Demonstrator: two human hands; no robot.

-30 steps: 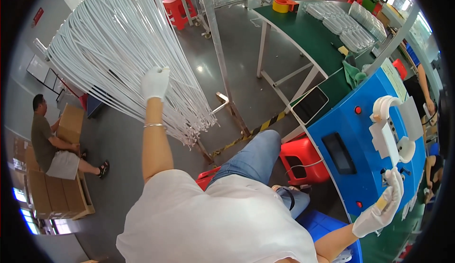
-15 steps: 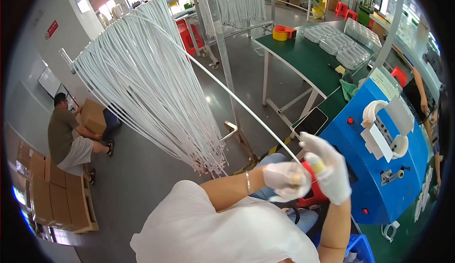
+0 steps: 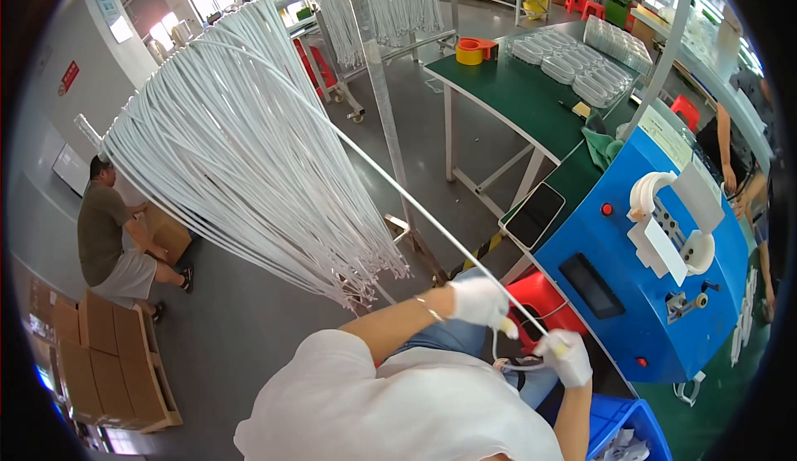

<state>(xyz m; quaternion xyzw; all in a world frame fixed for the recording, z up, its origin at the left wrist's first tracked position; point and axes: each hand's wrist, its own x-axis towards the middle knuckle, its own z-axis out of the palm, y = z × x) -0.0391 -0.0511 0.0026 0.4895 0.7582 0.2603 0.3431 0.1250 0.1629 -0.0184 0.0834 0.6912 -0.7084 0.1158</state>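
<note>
One white cable [image 3: 415,199] runs taut and slanting from the hanging bundle of white cables [image 3: 249,129] down to my hands. Lowest on it is my right hand [image 3: 566,357], in a white glove, its fingers closed round the cable. My left hand [image 3: 481,305], gloved too, is up and to the left of it, beside the slanting stretch. Its fingers are curled and slightly blurred. A thin loose length of cable curves from under the left hand across to the right one, and the left fingers appear closed on it.
A blue machine [image 3: 656,253] with a white round fitting stands at my right, a phone [image 3: 535,214] beside it. Below are a red stool [image 3: 544,295] and a blue bin [image 3: 635,418]. Clear plastic trays [image 3: 573,66] lie on the green table [image 3: 498,95]. A person [image 3: 116,237] handles a carton at left.
My hands were close together at the cable; now they are apart. The right has come down and closed on the cable, the left has shifted left and up. The view has turned slightly.
</note>
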